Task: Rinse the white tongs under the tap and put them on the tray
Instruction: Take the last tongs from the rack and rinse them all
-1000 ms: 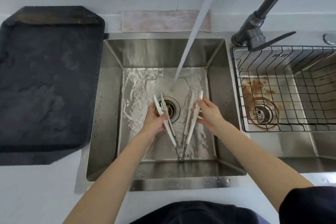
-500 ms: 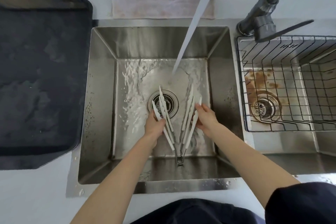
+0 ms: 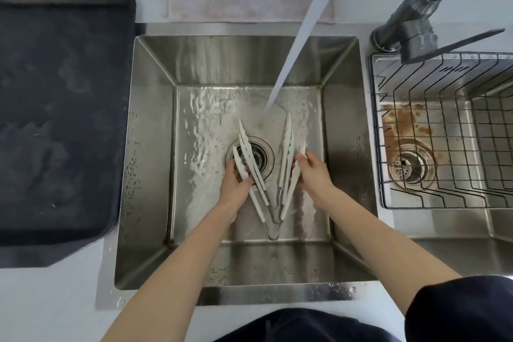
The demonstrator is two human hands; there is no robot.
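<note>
Lower in the steel sink [image 3: 150,164] now, both hands [image 3: 234,184] grip white tongs [image 3: 249,159] beside the black tray [image 3: 63,119].

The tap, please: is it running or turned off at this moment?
Running. A steady stream of water falls from above into the sink and lands beyond the white tongs, spreading rippled water over the basin floor.

I see the white tongs [image 3: 256,172] at mid-frame, low in the sink, arms spread in a V, tips pointing up-frame, the metal hinge nearest me. The dark tray [image 3: 59,108] lies flat at left.
</note>
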